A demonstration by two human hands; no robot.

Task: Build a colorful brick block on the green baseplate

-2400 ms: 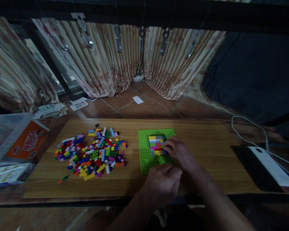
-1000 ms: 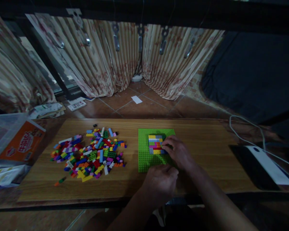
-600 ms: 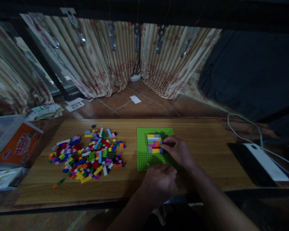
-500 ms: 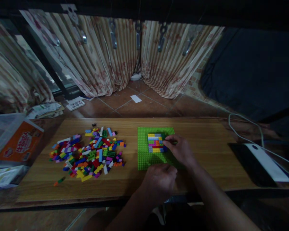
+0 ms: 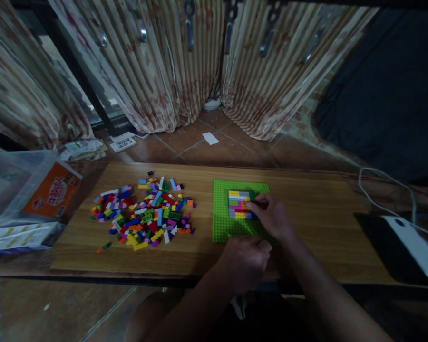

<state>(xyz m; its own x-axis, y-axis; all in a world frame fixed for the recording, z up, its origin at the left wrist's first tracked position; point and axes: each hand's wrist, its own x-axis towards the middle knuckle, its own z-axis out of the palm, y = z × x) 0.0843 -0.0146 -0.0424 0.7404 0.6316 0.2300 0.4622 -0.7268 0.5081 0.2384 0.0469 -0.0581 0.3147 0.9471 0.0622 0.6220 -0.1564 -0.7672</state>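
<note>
A green studded baseplate [image 5: 221, 228] lies on the wooden table, bearing a low block of multicoloured toy bricks [image 5: 238, 205] built up in rows. My right hand [image 5: 274, 217] reaches over the block's right edge, thumb and forefinger closed together there. A small dark toy brick seems to sit between those fingertips, mostly hidden by them. My left hand [image 5: 248, 259] is curled at the plate's near edge, its fingers closed; whatever lies inside them is out of sight. To the left spreads a loose heap of mixed toy bricks [image 5: 148, 217].
A clear plastic box [image 5: 17, 166] with an orange label and a flat package [image 5: 24, 236] stand left of the table [image 5: 314, 204]. At the right end lies a black and white device [image 5: 410, 242] beside a white cable [image 5: 412, 194]. Striped curtains [image 5: 185, 71] hang behind.
The view has tilted down and swung left, so everything sits higher and further right in it. My right thumb now reaches over the brick block's right part; my left hand keeps its curled pose.
</note>
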